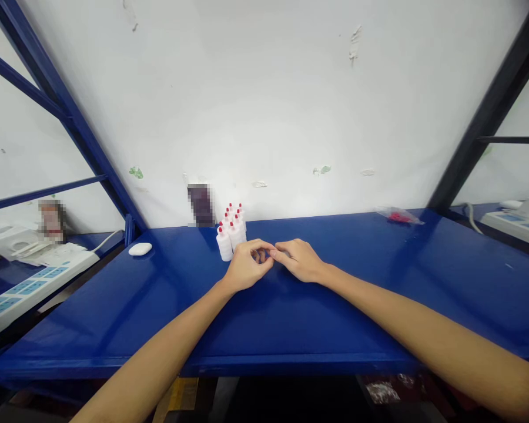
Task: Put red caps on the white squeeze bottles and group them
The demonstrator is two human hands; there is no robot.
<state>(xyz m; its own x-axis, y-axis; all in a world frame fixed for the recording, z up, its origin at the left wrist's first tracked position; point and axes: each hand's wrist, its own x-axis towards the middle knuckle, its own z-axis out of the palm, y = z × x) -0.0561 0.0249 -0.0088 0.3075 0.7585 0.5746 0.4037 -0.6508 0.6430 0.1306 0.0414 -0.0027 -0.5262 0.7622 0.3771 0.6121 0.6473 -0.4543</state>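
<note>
My left hand and my right hand meet at the fingertips above the middle of the blue table. On the left one, thumb and forefinger curve into a ring with the other fingers curled inside; no object shows in it. The right one has its fingers together, its thumb tip against the left fingertips, and nothing visible in its grasp. Just behind and left of my left hand stand several white squeeze bottles with red caps, upright in a close group; the hand partly covers the nearest ones.
A white rounded case lies at the table's left. A dark blurred rectangle leans on the wall behind the bottles. At the back right is a clear plastic bag with red pieces. Power strips lie beyond the blue frame posts.
</note>
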